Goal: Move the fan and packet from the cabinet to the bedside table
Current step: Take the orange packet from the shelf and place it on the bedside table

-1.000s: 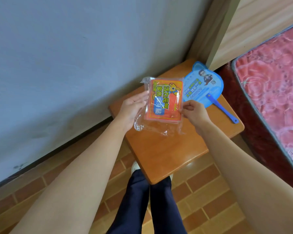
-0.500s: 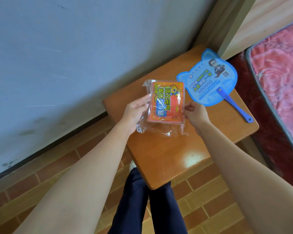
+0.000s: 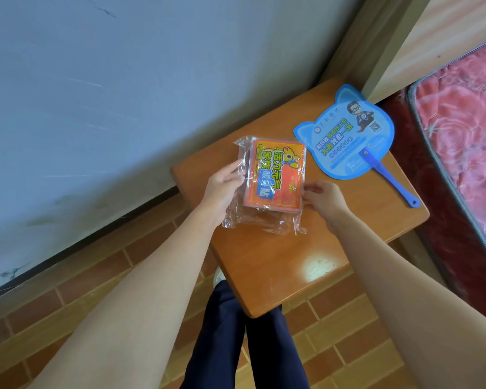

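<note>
Packet (image 3: 275, 175): resting on or held just above Bedside table (image 3: 278, 262), cannot tell.
Left hand (image 3: 222, 189): fingertips hidden behind the Packet's clear wrap.
Fan (image 3: 348, 133): small print unreadable.
Mattress (image 3: 460, 130): cut by right edge.
Shoe (image 3: 218, 276): mostly hidden under table's near-left edge.
Legs (image 3: 244, 346): cut by bottom edge.

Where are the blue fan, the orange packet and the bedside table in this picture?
blue fan (image 3: 345, 136), head view, middle of its printed blade.
orange packet (image 3: 275, 175), head view, its printed front.
bedside table (image 3: 278, 262), head view, bare wood near the front.
</note>
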`<control>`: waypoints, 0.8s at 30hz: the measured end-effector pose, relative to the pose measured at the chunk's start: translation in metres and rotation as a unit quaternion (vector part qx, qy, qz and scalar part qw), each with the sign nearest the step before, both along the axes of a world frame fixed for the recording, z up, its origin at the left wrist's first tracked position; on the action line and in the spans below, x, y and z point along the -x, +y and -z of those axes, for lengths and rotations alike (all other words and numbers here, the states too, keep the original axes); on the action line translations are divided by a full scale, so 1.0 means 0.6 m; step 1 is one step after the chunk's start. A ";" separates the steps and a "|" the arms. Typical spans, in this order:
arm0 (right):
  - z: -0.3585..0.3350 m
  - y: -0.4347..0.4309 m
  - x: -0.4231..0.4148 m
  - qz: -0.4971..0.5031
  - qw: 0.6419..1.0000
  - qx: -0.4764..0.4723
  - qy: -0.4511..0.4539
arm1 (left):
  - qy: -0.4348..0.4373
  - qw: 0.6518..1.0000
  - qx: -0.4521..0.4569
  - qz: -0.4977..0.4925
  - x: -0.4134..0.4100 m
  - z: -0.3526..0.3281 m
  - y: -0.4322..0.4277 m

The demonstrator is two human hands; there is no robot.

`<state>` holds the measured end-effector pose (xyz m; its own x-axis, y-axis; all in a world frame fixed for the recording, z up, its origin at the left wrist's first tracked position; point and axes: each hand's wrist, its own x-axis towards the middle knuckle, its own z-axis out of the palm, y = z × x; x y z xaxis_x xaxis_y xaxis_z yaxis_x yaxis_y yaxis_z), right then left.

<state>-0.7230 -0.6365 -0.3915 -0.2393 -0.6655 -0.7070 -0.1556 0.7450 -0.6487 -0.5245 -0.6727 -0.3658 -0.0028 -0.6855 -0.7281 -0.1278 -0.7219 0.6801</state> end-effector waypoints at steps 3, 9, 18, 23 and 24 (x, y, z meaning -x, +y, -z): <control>-0.009 0.004 0.000 0.014 1.000 0.011 0.011 | -0.022 1.000 0.002 0.001 -0.005 -0.009 -0.002; -0.059 0.005 0.012 0.065 0.996 0.063 -0.002 | -0.031 0.997 0.028 -0.067 -0.014 -0.060 -0.018; -0.250 0.010 0.055 0.126 0.972 0.197 -0.018 | 0.055 0.987 0.150 -0.035 0.041 -0.236 -0.050; -0.402 0.053 0.083 0.186 0.937 0.294 -0.032 | 0.117 0.966 0.229 0.027 0.090 -0.355 -0.040; -0.432 0.070 0.088 0.204 0.926 0.315 -0.037 | 0.130 0.960 0.245 0.047 0.100 -0.377 -0.033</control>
<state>-0.7759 -0.5948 -0.1323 -0.5288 -0.8161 -0.2333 0.1174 0.2019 -0.9723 -0.5847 -0.6925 -0.1399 -0.2192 -0.9333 -0.2846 0.0438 -0.3008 0.9527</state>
